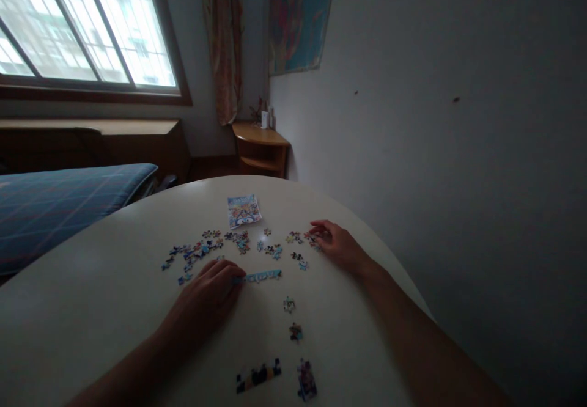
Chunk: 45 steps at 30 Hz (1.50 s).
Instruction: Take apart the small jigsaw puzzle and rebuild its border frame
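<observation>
A joined strip of light-blue jigsaw puzzle pieces (263, 277) lies flat on the white table (348, 346). My left hand (220, 278) rests at the strip's left end, its fingers together and bent down onto it; the hand hides that end. Farther right, my right hand (332, 242) hovers low over loose puzzle pieces (310, 238), with fingers apart and slightly curled. Whether its fingertips touch a piece cannot be made out. Closer to me are two single pieces, one pale (288, 304) and one dark (296, 332). Two joined sections, a dark strip (259, 375) and a reddish block (306, 379), lie nearest.
Many loose pieces (199, 251) spread beyond my left hand. A printed picture sheet (244, 211) lies toward the table's far edge. Left of the table is a mattress with a blue plaid cover (68, 205); a wall (413, 150) runs along the right. A corner shelf (261, 135) stands behind.
</observation>
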Each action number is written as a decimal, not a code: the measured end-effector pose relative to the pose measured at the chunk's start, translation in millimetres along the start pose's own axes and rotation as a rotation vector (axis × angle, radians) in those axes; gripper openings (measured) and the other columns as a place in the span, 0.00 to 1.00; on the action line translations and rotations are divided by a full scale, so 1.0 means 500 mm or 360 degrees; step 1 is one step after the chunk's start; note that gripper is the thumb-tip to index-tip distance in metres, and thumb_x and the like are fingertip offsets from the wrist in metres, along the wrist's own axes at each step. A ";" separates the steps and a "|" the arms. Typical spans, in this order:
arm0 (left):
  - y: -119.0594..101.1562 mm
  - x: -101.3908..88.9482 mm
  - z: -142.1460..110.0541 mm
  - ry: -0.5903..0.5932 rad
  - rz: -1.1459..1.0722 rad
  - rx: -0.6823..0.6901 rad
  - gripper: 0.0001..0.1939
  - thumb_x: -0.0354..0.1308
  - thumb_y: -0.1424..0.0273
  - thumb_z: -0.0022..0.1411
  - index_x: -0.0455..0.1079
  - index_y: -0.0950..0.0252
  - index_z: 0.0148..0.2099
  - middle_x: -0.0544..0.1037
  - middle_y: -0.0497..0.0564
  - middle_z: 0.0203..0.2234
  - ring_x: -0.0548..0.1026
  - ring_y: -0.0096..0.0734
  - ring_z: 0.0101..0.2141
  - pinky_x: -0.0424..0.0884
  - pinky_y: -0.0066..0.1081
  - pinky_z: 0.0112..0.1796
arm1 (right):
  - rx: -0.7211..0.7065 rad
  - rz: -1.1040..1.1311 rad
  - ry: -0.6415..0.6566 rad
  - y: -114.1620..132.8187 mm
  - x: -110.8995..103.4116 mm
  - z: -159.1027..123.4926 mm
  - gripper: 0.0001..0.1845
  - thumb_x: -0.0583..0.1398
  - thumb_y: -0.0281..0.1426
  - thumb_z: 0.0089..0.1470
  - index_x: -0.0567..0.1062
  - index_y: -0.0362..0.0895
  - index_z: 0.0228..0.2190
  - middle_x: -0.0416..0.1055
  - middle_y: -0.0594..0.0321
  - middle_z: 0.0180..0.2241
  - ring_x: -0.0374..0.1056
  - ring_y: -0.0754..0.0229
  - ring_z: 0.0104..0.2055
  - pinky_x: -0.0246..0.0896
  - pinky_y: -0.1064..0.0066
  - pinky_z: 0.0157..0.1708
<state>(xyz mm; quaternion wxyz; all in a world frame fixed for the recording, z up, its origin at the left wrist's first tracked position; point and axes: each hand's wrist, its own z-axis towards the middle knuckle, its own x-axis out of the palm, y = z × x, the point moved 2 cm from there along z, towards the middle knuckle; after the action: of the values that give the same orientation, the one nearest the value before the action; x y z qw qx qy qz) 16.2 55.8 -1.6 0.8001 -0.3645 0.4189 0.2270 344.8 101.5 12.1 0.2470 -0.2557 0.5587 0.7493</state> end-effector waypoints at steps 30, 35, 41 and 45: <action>0.256 -0.133 -0.003 -0.0203 0.0430 -0.0613 0.18 0.46 0.63 0.64 0.77 0.62 0.42 0.80 0.57 0.43 0.77 0.48 0.45 0.68 0.47 0.53 | 0.0111 -0.0626 -0.0439 -0.079 -0.007 0.038 0.15 0.57 0.27 0.54 0.77 0.44 0.43 0.75 0.52 0.48 0.68 0.49 0.53 0.59 0.53 0.58; 0.272 -0.155 -0.017 -0.0108 0.0297 -0.0433 0.20 0.47 0.58 0.66 0.78 0.61 0.46 0.80 0.55 0.45 0.76 0.43 0.46 0.70 0.40 0.52 | 0.0083 -0.0754 -0.0403 -0.086 -0.007 0.043 0.15 0.56 0.28 0.55 0.77 0.44 0.43 0.75 0.53 0.49 0.69 0.49 0.54 0.61 0.55 0.57; 0.285 -0.157 -0.029 -0.0103 0.0251 -0.0391 0.22 0.48 0.55 0.68 0.77 0.61 0.50 0.78 0.56 0.47 0.74 0.44 0.49 0.68 0.43 0.54 | 0.0116 -0.0784 -0.0384 -0.081 -0.006 0.045 0.15 0.56 0.29 0.56 0.78 0.43 0.43 0.74 0.51 0.50 0.69 0.47 0.53 0.62 0.53 0.56; 0.284 -0.152 -0.028 -0.0102 0.0251 -0.0370 0.21 0.47 0.56 0.68 0.79 0.57 0.49 0.78 0.55 0.46 0.73 0.44 0.48 0.69 0.44 0.53 | 0.0104 -0.0797 -0.0395 -0.086 -0.007 0.047 0.15 0.56 0.29 0.55 0.77 0.43 0.43 0.75 0.52 0.49 0.69 0.48 0.52 0.62 0.53 0.56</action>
<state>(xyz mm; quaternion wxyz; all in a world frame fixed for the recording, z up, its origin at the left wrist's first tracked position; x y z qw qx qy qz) -127.1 130.2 0.8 0.7451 -0.4132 0.3914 0.3476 373.0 134.7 -10.2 0.4992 -0.2839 0.4675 0.6720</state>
